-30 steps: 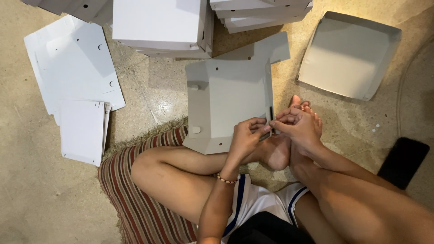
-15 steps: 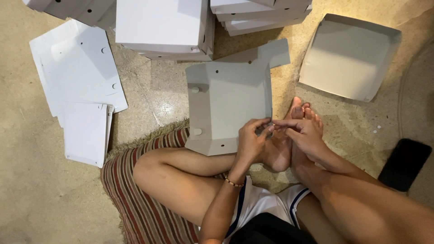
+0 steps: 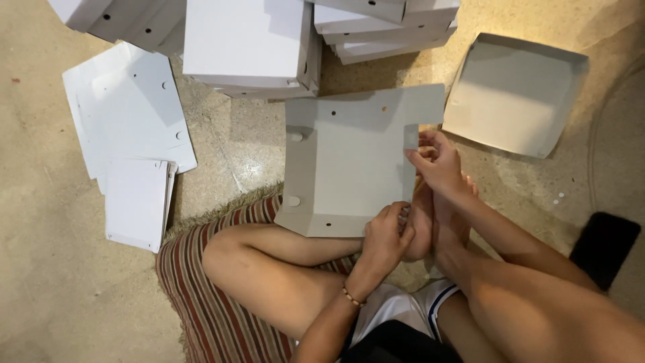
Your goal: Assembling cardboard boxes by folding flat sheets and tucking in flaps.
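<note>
While the person sits cross-legged on a striped cushion (image 3: 201,296) on the floor (image 3: 54,282), a partly folded grey cardboard box blank (image 3: 346,165) lies flat in front of the knees, its side flaps turned up. It sits between the two hands. The left hand (image 3: 388,235) is curled closed at the blank's near right corner, its fingers pinching the lower edge. The right hand (image 3: 437,161) is higher, at the blank's right edge, fingers bent and closed around a narrow upturned flap just below the blank's upper right tab. A beaded bracelet (image 3: 351,296) circles the left wrist.

Beyond the blank, at the top of the view, stands a stack of finished white boxes (image 3: 245,44), rectangular with flat lids, and just to its right a second stack of white boxes (image 3: 390,27), set slightly askew. To the far right, well apart from the hands, an open grey box tray (image 3: 514,94) with raised walls lies on the floor. To the left, a loose pile of flat white cardboard sheets (image 3: 127,114) with small punched holes is spread out, with a smaller neat stack of white sheets (image 3: 138,202) just beside it. A black flat object (image 3: 605,245) lies at the right edge.
</note>
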